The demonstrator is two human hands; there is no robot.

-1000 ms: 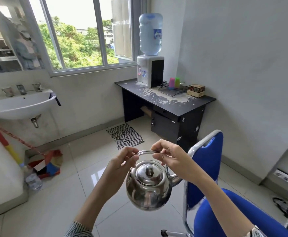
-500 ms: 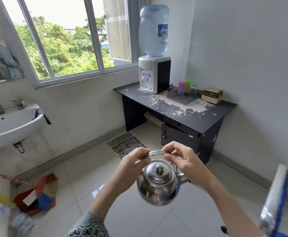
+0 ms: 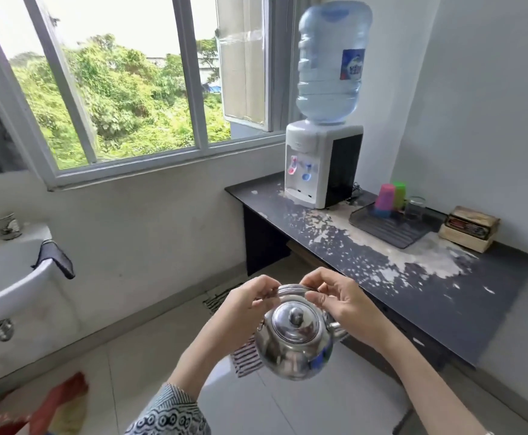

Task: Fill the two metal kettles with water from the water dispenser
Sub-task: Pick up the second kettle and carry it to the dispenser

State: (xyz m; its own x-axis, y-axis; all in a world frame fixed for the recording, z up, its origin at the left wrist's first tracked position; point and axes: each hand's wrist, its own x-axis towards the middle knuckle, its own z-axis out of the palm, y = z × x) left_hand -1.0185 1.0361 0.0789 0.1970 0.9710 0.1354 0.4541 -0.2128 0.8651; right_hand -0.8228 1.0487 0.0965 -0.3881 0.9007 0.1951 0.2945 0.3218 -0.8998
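A shiny metal kettle (image 3: 294, 343) with its lid on hangs in front of me, above the floor, spout to the right. My left hand (image 3: 245, 304) and my right hand (image 3: 339, 301) both pinch its wire handle from either side. The white water dispenser (image 3: 322, 164) with a large blue bottle stands at the far left end of the black desk (image 3: 444, 306), ahead and to the right. Its red and blue taps face me. Only one kettle is in view.
On the desk stand a dark tray (image 3: 388, 227) with coloured cups and a glass, and a small box (image 3: 468, 227). A white sink (image 3: 2, 277) with a dark cloth juts out at left. A striped mat (image 3: 243, 356) lies on the tiled floor below the kettle.
I have come closer to the desk and dispenser, which now look larger. The blue chair has gone out of view. Both hands still hold the kettle's handle.
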